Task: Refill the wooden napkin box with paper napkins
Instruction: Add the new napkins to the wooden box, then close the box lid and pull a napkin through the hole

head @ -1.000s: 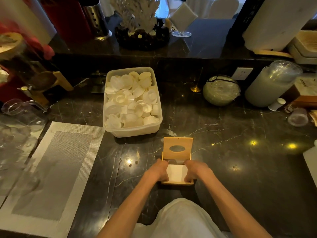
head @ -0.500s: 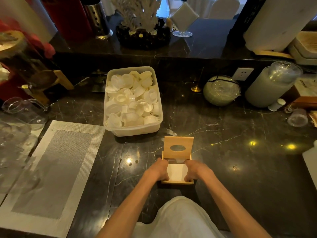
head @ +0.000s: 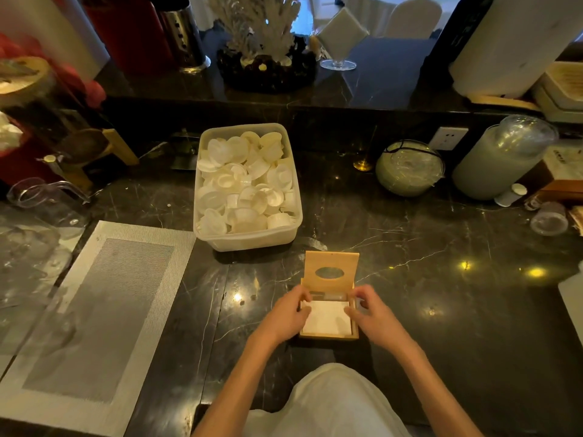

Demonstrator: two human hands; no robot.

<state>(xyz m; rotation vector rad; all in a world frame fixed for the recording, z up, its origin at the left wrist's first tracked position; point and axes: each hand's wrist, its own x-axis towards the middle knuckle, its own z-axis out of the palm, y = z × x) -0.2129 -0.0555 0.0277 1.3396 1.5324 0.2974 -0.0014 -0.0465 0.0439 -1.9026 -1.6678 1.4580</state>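
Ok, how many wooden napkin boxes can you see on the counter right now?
1. The wooden napkin box sits on the dark counter between the left hand and right hand, lid up, napkins inside. Others may be hidden.

No legible text, label, brand or number anywhere; faint dark marks on the pale box (head: 564,159) at the table's far right edge too blurred to read.
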